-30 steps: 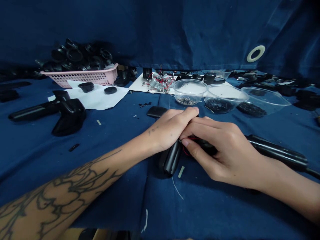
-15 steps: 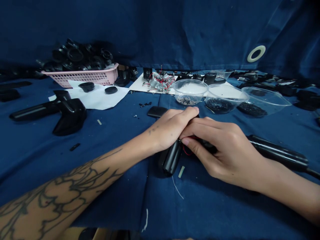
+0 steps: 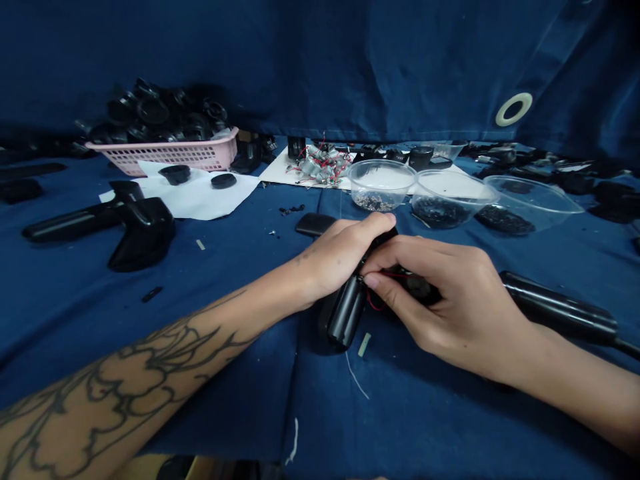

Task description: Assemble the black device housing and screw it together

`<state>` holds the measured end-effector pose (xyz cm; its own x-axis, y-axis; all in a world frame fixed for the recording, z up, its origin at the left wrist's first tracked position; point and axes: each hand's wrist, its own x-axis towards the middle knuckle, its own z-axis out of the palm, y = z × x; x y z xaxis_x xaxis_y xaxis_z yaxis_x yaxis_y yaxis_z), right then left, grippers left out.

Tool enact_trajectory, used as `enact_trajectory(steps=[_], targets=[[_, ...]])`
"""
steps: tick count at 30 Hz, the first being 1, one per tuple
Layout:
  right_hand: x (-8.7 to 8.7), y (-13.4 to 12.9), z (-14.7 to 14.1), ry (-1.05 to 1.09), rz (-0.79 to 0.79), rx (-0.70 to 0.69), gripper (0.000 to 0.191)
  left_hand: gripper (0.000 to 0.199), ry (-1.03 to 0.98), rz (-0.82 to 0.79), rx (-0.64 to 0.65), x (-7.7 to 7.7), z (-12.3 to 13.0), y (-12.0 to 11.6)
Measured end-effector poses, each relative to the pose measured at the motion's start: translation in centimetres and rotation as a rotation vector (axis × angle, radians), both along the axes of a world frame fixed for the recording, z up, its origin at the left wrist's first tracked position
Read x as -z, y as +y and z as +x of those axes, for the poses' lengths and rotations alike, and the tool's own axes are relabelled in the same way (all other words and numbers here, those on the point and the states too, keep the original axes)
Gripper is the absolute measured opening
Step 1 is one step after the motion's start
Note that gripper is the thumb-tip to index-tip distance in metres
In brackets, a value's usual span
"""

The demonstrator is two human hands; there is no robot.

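Observation:
My left hand (image 3: 345,250) is wrapped over a black plastic housing (image 3: 346,313) that lies on the blue cloth, its rounded handle end pointing toward me. The thumb rests along the housing's far part, and the palm hides much of the middle. Beside it, my right hand (image 3: 440,287) pinches thumb and forefinger together at the housing's inner edge. A thin red wire (image 3: 376,305) loops out just below those fingertips and runs back under the hand. Whatever tiny end sits between the fingertips is mostly covered.
A black corded cylindrical tool (image 3: 560,310) lies beyond my right wrist. Clear plastic bowls (image 3: 383,175) with small parts stand behind the hands, near grey motors with red wires (image 3: 323,165). At left are a black housing (image 3: 143,230) and a pink basket (image 3: 170,155) of black parts.
My left hand has shifted slightly, uncovering more of the housing by the right fingertips. The right hand keeps its pinch at nearly the same spot.

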<state>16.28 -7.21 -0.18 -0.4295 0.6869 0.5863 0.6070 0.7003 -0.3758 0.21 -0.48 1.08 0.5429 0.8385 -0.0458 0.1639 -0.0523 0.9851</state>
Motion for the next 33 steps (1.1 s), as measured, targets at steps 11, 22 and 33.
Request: enact_trajectory(steps=[11,22,33], targets=[[-0.5,-0.2,0.0,-0.041,0.045,-0.003,0.015,0.047,0.027,0.032,0.031,-0.3,-0.1,0.0],[-0.2,-0.1,0.0,-0.05,0.101,-0.033,0.013,0.039,0.053,0.037,0.069,-0.5,-0.4,0.2],[0.4,-0.5,-0.5,-0.077,0.192,-0.02,0.013,0.039,0.108,0.169,-0.008,-0.6,-0.2,-0.9]])
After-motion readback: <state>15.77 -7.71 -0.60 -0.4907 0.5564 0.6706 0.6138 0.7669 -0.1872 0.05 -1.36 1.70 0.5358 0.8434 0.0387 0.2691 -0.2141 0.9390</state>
